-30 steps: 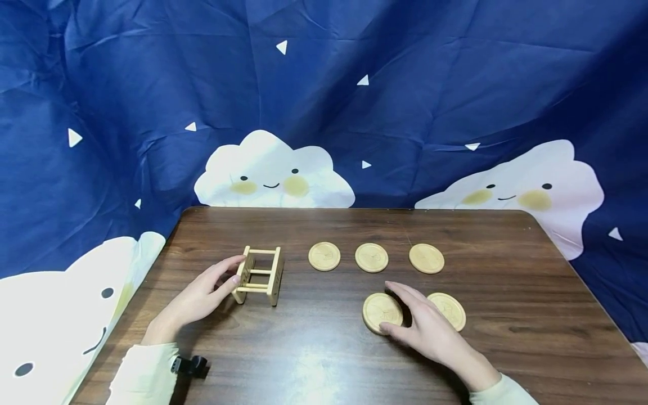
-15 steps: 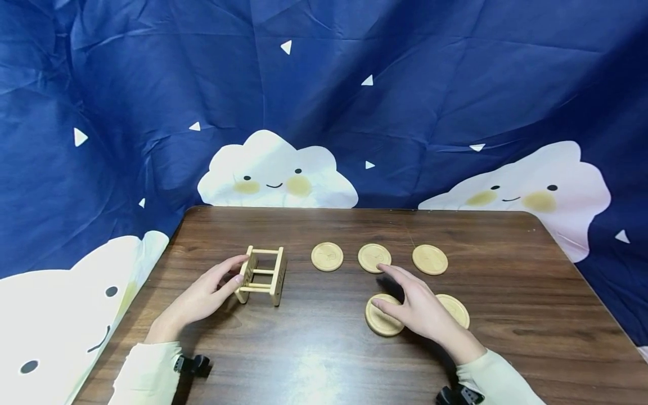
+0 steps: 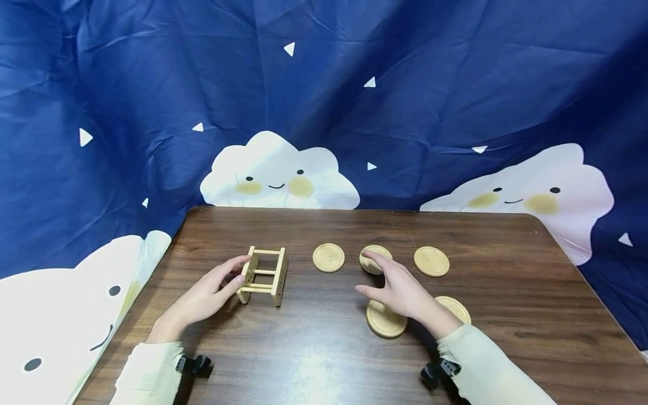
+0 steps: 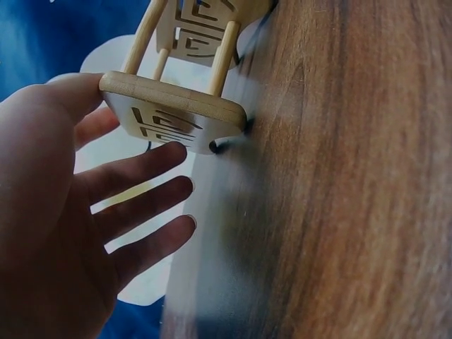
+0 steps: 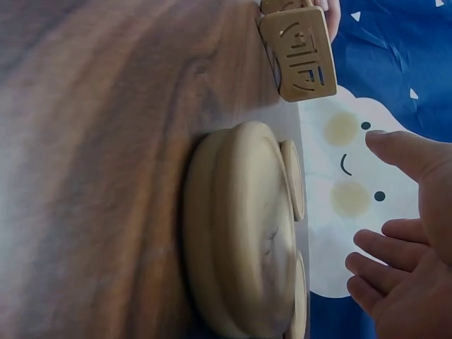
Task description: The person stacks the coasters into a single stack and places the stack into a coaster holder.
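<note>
My left hand point(image 3: 205, 295) rests thumb and forefinger against the near-left end panel of a small wooden coaster rack point(image 3: 260, 275). In the left wrist view, its other fingers stretch out straight and apart, and the panel point(image 4: 166, 116) shows cut-out lines. My right hand point(image 3: 405, 289) hovers, fingers spread and holding nothing, over the round wooden coasters. Below it lies a thick coaster stack point(image 3: 386, 320), seen as two layers point(image 5: 244, 233) in the right wrist view. Its forefinger passes over the middle back coaster point(image 3: 373, 267); whether it touches cannot be told.
Two more coasters lie in the back row, one at left point(image 3: 328, 257) and one at right point(image 3: 431, 261). Another coaster point(image 3: 455, 309) is partly covered by my right forearm. The brown table point(image 3: 314, 349) ends at a blue cloud-printed curtain point(image 3: 324, 84).
My right hand has left the side of the coaster stack and moved forward and left, towards the middle back coaster. The left hand stays at the rack. The view shifts slightly.
</note>
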Motion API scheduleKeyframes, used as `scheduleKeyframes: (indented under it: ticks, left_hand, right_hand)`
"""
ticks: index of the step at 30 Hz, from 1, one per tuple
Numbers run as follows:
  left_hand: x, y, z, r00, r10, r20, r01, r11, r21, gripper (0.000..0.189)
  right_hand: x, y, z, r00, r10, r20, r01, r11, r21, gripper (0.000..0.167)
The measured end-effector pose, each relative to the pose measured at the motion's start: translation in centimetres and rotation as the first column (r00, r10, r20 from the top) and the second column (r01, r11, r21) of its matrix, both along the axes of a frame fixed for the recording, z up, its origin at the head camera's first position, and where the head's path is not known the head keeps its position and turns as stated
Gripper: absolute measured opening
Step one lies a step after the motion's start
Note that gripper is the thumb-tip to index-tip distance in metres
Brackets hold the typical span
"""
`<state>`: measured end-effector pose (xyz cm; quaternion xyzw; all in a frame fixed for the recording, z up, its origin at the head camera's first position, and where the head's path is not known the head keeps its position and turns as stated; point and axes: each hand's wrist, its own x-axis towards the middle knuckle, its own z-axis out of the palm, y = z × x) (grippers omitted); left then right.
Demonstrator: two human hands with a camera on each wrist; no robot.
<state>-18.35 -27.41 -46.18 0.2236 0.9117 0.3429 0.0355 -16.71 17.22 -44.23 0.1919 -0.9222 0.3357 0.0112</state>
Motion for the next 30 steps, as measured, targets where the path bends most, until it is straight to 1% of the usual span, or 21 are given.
scheduleKeyframes:
  ticks: [6, 14, 21, 30]
  left_hand:
    - [0.0, 0.0, -0.1, 1.000, 0.020, 0.003, -0.020, 1.000, -0.005, 0.050]
    - [0.1, 0.1, -0.1, 1.000, 0.024, 0.006, -0.024, 1.000, 0.004, 0.051]
    - [0.2, 0.0, -0.2, 1.000, 0.024, 0.004, -0.024, 1.000, 0.006, 0.050]
    - [0.2, 0.1, -0.2, 0.999, 0.031, 0.029, -0.032, 0.999, 0.016, 0.052]
  right_hand:
    - [-1.0, -0.9, 0.1, 0.999, 0.019, 0.046, -0.018, 1.000, -0.010, 0.080]
    - [-2.5, -2.1, 0.3, 0.991, 0.045, 0.123, -0.045, 0.999, -0.007, 0.083]
    - [-4.1, -3.4, 0.6, 0.992, 0.076, 0.099, -0.083, 0.995, 0.062, 0.081]
    - [-6.2, -4.6, 0.4, 0.985, 0.083, 0.151, -0.101, 0.988, 0.119, 0.083]
